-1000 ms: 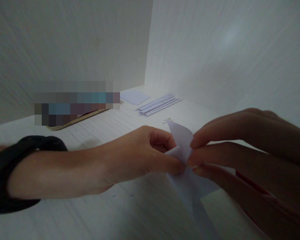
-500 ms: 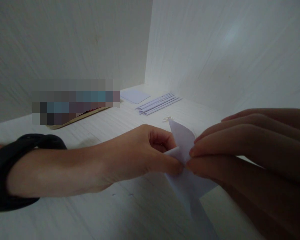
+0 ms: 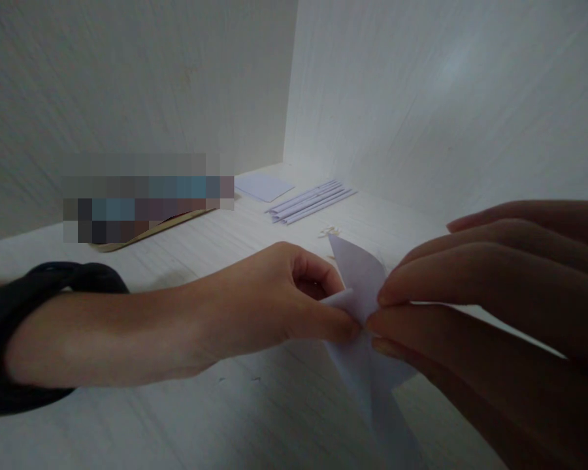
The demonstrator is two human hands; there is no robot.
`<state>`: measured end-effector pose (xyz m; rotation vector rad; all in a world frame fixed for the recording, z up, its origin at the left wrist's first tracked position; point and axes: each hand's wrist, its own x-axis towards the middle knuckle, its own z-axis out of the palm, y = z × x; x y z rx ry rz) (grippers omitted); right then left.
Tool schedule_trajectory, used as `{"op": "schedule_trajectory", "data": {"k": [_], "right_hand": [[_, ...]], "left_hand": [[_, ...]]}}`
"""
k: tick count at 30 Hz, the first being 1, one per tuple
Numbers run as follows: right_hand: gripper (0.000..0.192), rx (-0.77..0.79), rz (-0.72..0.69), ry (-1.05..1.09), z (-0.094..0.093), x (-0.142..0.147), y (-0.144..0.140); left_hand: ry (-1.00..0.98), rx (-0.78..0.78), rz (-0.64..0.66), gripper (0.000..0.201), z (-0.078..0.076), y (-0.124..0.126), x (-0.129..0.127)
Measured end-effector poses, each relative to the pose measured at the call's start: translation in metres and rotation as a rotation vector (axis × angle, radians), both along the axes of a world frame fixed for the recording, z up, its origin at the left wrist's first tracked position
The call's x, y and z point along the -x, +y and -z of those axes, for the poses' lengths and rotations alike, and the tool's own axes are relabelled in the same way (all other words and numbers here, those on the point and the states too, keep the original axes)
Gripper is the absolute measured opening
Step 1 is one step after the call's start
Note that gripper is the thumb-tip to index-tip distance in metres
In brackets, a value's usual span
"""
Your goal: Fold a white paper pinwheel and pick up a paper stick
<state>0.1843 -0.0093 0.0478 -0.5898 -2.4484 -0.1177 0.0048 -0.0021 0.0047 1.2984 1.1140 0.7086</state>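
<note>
The folded paper [image 3: 365,365] is between the two hands, above the near part of the table [image 3: 176,431]. Its long axis runs from a pointed far tip towards the near right, with the larger part below the grip. The left hand [image 3: 284,294] comes in from the left and has the paper pinched around its middle, thumb on the near face and forefinger curled on the far side. The right hand [image 3: 494,294] comes in from the right; its thumb and fingertips bunch at the same middle, just beside the left thumb. Neither hand is nearer: both touch the paper. Whether the right fingertips pinch a fold or only press it, I cannot tell. Farther off lie small white bits [image 3: 329,231], paper rolls [image 3: 313,202] and a flat sheet [image 3: 264,187].
</note>
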Motion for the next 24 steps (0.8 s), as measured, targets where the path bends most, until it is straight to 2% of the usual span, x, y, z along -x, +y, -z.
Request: {"op": "schedule_trajectory", "data": {"k": [6,10,14,21,24], "right_hand": [[0.017,-0.047,-0.070,0.174,0.009,0.002,0.005],[0.026,-0.141,-0.159,0.150,0.020,-0.011,0.026],[0.023,-0.246,-0.236,0.144,0.029,-0.015,0.036],[0.022,-0.108,-0.108,0.204,0.029,-0.004,0.016],[0.022,-0.228,-0.103,0.178,0.029,-0.006,0.020]], "left_hand": [[0.037,-0.059,-0.048,0.012,0.002,0.001,-0.001],[0.034,-0.070,-0.038,0.010,0.005,0.002,0.000],[0.062,-0.082,-0.048,0.010,0.007,0.001,0.001],[0.071,-0.094,-0.035,0.013,0.008,0.001,0.001],[0.053,-0.100,-0.027,0.014,0.007,0.001,0.000]]}}
